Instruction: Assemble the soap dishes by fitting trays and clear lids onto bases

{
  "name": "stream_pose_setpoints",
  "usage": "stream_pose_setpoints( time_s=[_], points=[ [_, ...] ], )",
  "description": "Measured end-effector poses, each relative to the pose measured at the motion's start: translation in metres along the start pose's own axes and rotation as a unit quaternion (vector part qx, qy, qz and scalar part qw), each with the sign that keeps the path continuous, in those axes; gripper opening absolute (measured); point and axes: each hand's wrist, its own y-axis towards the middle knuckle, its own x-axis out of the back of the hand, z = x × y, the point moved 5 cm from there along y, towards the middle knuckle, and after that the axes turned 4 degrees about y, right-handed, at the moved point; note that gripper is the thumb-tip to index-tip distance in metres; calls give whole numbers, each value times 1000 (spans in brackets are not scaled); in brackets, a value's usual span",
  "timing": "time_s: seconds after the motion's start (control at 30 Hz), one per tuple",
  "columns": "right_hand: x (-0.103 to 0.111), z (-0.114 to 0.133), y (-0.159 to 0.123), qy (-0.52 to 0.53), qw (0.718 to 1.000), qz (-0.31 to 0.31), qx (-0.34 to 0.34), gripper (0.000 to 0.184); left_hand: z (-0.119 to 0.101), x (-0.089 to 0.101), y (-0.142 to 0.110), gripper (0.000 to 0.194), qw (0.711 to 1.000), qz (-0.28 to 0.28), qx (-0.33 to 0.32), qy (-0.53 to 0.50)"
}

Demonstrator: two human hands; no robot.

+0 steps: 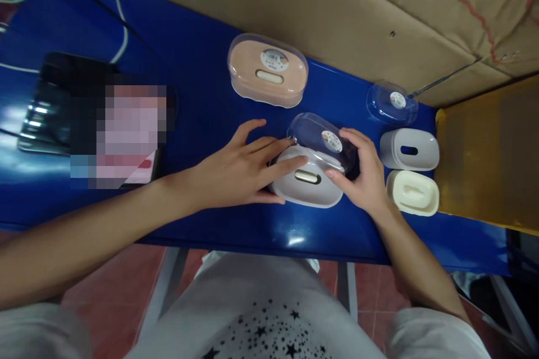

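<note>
A pale grey oval box (318,192) with a slot in its top sits before me on the blue table; a cream piece shows in the slot. Against its far side leans a clear plastic lid (309,129) bearing a round white label. My right hand (364,174) grips the lid's right end between thumb and fingers. Fingers spread, my left hand (248,171) rests on the left side of the box, its fingertips touching the box top and the lid's near edge.
Behind stands a peach box (269,76) under a clear cover. At right lie another clear lid (391,104), a grey slotted part (410,148) and a cream tray (412,193). Cardboard boxes (337,11) line the back. A black device (54,104) and cables lie left.
</note>
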Motion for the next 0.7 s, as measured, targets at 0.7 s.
stream_pose_setpoints(
  time_s=[0.7],
  points=[
    [9, 1, 0, -24, 999, -23, 2, 75, 10, -3, 0, 69, 995, -19, 48, -81]
  ],
)
